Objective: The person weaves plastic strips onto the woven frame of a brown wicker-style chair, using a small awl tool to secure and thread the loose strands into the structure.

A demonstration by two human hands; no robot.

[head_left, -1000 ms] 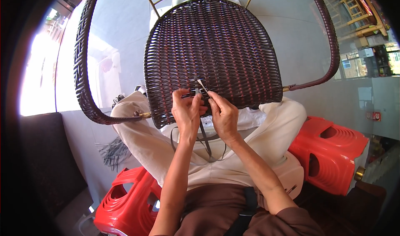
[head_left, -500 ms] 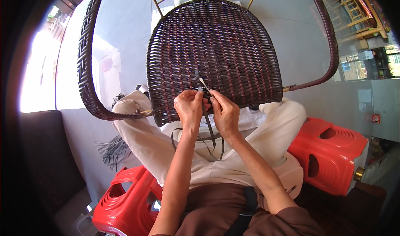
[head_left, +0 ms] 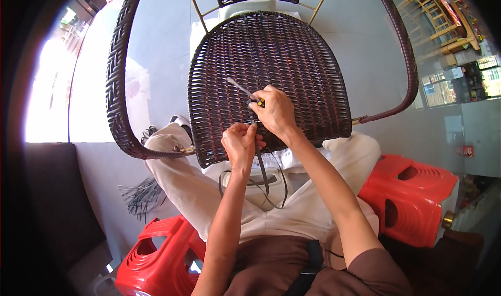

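At the person's knees [head_left: 360, 143] sits a dark woven chair seat [head_left: 266, 56]. Over its near part, the left hand [head_left: 240, 143] is pinched closed on a dark strip [head_left: 261, 164] that hangs down toward the light trousers [head_left: 297, 212]. Just beyond, the right hand [head_left: 276, 112] curls around a screwdriver [head_left: 240, 86], its shaft pointing forward and left over the weave. Red stools [head_left: 422, 194] flank the person; loose grey strips [head_left: 142, 198] lie on the floor [head_left: 102, 163] at left.

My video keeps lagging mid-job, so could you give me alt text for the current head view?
The right hand holds a slim tool over a dark woven chair seat, while the left hand pinches a dark strip near the seat's closest edge. Red stools flank beige-trousered legs.
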